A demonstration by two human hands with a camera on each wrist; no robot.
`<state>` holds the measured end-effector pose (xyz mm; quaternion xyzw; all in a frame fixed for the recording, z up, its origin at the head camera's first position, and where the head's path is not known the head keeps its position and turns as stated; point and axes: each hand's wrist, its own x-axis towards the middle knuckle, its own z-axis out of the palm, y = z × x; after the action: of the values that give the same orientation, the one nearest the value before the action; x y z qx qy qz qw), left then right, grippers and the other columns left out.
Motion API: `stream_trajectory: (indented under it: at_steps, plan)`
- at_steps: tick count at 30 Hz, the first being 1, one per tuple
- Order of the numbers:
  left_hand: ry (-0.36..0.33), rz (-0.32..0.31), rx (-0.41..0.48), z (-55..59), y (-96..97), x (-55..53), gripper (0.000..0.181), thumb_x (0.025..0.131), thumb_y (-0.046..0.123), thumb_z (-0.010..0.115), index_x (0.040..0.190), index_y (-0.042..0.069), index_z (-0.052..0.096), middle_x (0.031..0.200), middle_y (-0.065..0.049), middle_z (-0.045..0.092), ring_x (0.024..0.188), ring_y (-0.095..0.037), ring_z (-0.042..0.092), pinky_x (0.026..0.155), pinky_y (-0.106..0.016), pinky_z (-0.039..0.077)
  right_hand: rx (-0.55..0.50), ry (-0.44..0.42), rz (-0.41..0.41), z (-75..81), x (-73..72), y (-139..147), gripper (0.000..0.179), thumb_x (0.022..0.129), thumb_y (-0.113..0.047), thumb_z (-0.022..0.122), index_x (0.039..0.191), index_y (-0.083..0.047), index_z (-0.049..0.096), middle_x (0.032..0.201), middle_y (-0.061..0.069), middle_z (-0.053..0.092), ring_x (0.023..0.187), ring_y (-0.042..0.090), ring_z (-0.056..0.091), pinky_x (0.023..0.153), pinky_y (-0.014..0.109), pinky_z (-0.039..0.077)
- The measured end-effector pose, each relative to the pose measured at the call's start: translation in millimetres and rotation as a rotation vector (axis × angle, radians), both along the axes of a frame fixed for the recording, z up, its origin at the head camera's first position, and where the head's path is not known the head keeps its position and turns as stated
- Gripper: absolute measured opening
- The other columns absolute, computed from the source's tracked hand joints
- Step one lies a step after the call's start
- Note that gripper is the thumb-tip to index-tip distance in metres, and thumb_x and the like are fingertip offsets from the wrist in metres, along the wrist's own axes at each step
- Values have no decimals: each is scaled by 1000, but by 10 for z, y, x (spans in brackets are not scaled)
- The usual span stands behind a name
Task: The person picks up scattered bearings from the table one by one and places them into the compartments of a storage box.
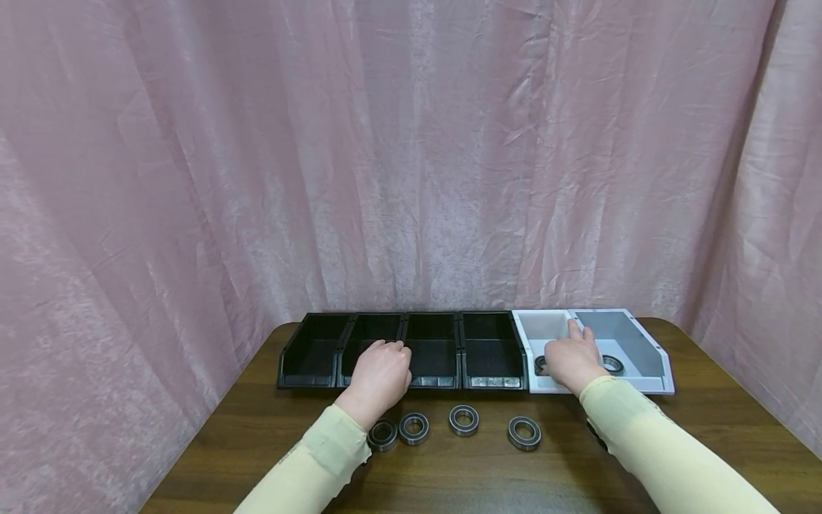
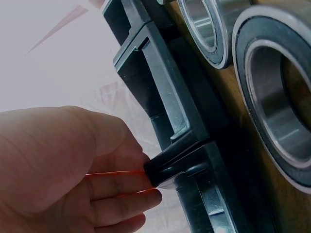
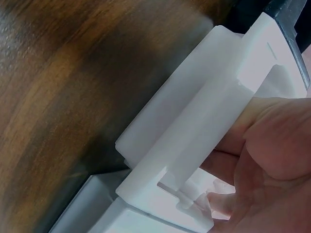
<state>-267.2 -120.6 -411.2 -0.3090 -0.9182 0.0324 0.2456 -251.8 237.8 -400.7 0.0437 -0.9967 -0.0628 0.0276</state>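
Observation:
My left hand (image 1: 380, 371) is over the second and third black bins from the left. In the left wrist view its thumb and fingers (image 2: 121, 205) meet at the front end of a black bin's side wall (image 2: 167, 162), seemingly pinching it. My right hand (image 1: 570, 359) reaches into the white bin (image 1: 544, 326), two fingers stretched toward the back. A bearing (image 1: 539, 365) lies beside its thumb in that bin, partly covered. In the right wrist view the white front rim hides the fingertips. Another bearing (image 1: 613, 365) sits in the light grey bin (image 1: 644, 360) at the right end.
Several black bins (image 1: 492, 360) stand in a row beside the white one. In front, on the wooden table (image 1: 443, 482), lie loose bearings (image 1: 524, 433), one partly behind the left wrist. A pink curtain (image 1: 411, 157) hangs behind the bins.

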Motion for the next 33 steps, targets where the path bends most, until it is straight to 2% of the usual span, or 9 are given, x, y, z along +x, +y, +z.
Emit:
stream_trajectory:
  at_steps: [6,10,12,15,18,21,26,33]
  plan:
    - [11,-6,0,-12,-7,1,10,94,16,84,95,6,80,95,-8,79,90,-23,78,102,-43,61,-17,30,16,-20,0,5,25,89,-28,89,92,-5,78,107,19,80,145,65,37,117,80,30]
    - [20,-12,2,-4,-5,7,9,94,15,83,93,7,79,94,-8,79,89,-23,77,101,-43,61,-28,65,20,-30,24,23,31,89,-33,91,91,-5,78,107,20,78,142,62,42,114,76,34]
    - [25,-12,1,-2,-2,6,9,94,15,83,93,7,79,93,-8,79,89,-23,77,101,-42,61,-42,90,24,-43,33,44,37,88,-36,91,95,-2,78,112,23,75,140,60,44,112,74,36]
    - [31,-10,-2,-4,1,2,9,94,15,82,92,7,79,93,-7,78,89,-23,77,101,-42,61,-66,124,30,-74,48,83,49,90,-38,90,109,5,76,127,30,70,142,60,44,115,72,36]
    - [29,-9,-5,1,1,9,9,94,15,82,92,7,79,93,-7,78,89,-23,77,102,-42,61,-84,148,35,-116,57,124,59,94,-38,87,121,11,71,141,35,63,145,60,43,119,72,35]
    - [30,-5,-10,10,-4,17,9,94,15,82,92,7,79,93,-7,78,90,-23,77,102,-43,61,-84,173,45,-147,60,156,64,98,-39,84,129,14,67,147,37,58,146,59,44,120,71,35]
    - [30,-3,-12,1,-1,5,9,94,15,83,94,7,79,96,-8,79,92,-23,78,103,-43,60,-96,188,58,-126,114,164,67,100,-39,81,135,15,64,151,38,55,147,58,46,122,70,36]
    - [32,-5,-9,-6,0,-11,9,93,15,83,93,7,79,94,-8,78,90,-24,77,102,-42,61,-96,194,66,-77,195,194,67,100,-42,79,135,14,65,153,38,55,145,58,48,120,71,37]
